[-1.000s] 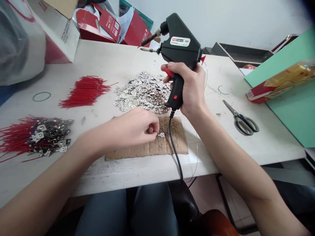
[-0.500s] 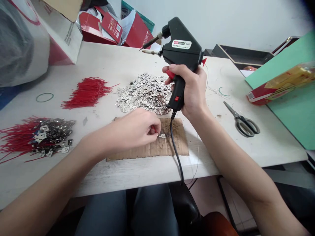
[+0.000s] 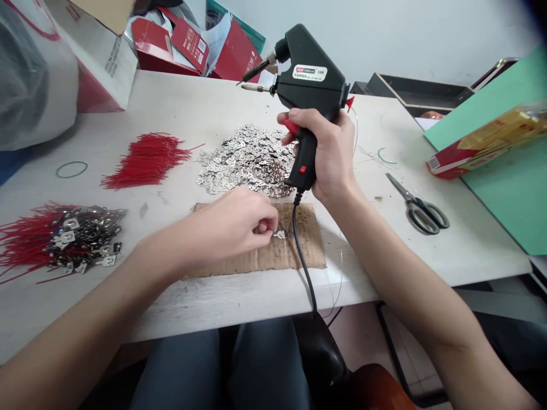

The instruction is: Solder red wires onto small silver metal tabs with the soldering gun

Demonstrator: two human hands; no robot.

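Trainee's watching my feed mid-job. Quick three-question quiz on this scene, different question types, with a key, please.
1. Which hand holds the black soldering gun?

2. True or false: the bundle of plain red wires lies to the left of the heap of metal tabs.

3. What shows right at the fingertips of the left hand, over the cardboard?
A) A pair of scissors
B) A single metal tab
C) A green loop

Key:
1. The right hand.
2. True.
3. B.
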